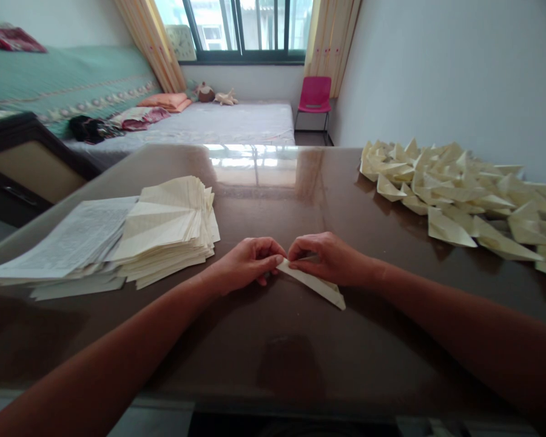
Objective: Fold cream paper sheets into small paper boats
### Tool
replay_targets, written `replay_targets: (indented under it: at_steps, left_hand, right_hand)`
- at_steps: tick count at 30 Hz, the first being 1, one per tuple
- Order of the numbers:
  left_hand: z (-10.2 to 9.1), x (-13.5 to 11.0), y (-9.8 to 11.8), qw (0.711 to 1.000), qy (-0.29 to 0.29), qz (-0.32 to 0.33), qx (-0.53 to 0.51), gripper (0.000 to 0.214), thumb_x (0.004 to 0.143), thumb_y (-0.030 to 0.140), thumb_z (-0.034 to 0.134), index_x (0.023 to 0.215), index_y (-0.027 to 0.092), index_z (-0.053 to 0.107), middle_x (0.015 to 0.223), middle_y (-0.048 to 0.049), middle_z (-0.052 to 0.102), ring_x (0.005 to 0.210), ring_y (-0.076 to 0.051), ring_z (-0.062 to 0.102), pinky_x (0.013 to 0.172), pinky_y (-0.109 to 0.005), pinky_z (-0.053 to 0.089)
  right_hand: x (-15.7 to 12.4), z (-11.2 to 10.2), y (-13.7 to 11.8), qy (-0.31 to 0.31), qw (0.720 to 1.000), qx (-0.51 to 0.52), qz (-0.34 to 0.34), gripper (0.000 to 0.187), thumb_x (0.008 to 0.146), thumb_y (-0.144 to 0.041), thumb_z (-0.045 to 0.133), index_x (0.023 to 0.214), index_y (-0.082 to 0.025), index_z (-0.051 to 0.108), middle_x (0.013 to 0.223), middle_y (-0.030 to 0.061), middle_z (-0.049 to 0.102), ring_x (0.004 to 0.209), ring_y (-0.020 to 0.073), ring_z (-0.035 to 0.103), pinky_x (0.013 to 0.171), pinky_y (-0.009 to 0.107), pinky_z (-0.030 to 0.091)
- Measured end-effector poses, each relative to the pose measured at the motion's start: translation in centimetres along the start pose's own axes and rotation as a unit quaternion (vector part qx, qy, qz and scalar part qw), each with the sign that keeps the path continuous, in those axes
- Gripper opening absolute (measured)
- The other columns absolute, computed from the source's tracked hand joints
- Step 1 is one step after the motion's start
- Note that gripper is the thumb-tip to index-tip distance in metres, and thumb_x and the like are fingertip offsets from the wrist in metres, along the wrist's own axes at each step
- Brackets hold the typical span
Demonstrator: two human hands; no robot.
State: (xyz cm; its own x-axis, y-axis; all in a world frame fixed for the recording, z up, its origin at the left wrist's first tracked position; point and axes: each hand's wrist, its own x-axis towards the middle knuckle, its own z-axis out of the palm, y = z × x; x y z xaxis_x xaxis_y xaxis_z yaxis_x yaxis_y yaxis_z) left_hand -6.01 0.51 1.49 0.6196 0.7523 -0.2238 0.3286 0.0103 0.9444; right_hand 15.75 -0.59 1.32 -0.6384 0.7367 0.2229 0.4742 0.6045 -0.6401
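Note:
A folded cream paper piece lies on the glossy brown table in front of me. My left hand pinches its left tip, fingers curled closed. My right hand rests over the paper's upper edge, fingers pressed together on it. The two hands nearly touch at the paper's left point. Part of the paper is hidden under my right hand.
A stack of flat and creased printed sheets sits at the left. A heap of several folded paper shapes covers the right side by the white wall. Beyond the table are a bed and a pink chair.

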Motion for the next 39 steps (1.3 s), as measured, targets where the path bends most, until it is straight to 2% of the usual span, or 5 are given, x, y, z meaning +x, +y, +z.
replay_targets:
  at_steps: [8,18,24,33,39]
  left_hand:
    - [0.3,0.0,-0.4,0.996,0.028,0.072,0.038,0.021,0.086,0.038,0.054,0.091,0.018,0.052,0.064,0.0067,0.047,0.051,-0.006,0.044,0.046,-0.015,0.044]
    - [0.7,-0.6,0.2,0.967,0.119,0.108,0.198,0.022,0.084,0.032,0.056,0.089,0.015,0.068,0.073,0.0005,0.065,0.057,-0.008,0.052,0.052,-0.016,0.040]
    - [0.8,-0.5,0.3,0.967,0.093,0.094,0.216,0.027,0.086,0.036,0.054,0.087,0.014,0.071,0.071,-0.0004,0.067,0.062,-0.010,0.054,0.058,-0.018,0.041]
    - [0.1,-0.6,0.7,0.941,0.121,0.098,0.301,0.023,0.087,0.033,0.052,0.081,0.016,0.065,0.065,0.0026,0.059,0.056,-0.009,0.046,0.054,-0.019,0.033]
    - [-0.3,-0.4,0.7,0.946,0.121,0.106,0.282,0.023,0.088,0.034,0.050,0.080,0.016,0.060,0.067,0.0026,0.056,0.060,-0.009,0.044,0.057,-0.020,0.034]
  right_hand:
    - [0.0,0.1,-0.4,0.030,0.995,0.095,0.025,0.009,0.084,-0.024,0.061,0.090,-0.019,0.057,0.085,0.0002,0.065,0.079,0.0128,0.062,0.076,0.026,0.050]
    - [0.3,0.0,-0.2,0.068,0.991,0.080,0.077,0.011,0.081,-0.025,0.064,0.081,-0.019,0.054,0.078,-0.0004,0.063,0.074,0.0127,0.060,0.066,0.024,0.047]
    - [0.1,0.3,0.0,0.075,0.995,0.059,0.036,0.015,0.082,-0.029,0.065,0.082,-0.019,0.054,0.077,-0.0003,0.063,0.073,0.0127,0.059,0.068,0.025,0.047]
    - [0.3,-0.8,1.1,0.033,0.991,0.071,0.105,0.042,0.073,-0.044,0.072,0.103,-0.018,0.060,0.091,0.0036,0.068,0.079,0.0151,0.062,0.069,0.025,0.047]
    - [0.2,-1.1,1.5,-0.011,0.984,0.144,0.105,0.031,0.078,-0.031,0.069,0.104,-0.017,0.060,0.086,0.0010,0.067,0.072,0.0119,0.058,0.062,0.022,0.044]
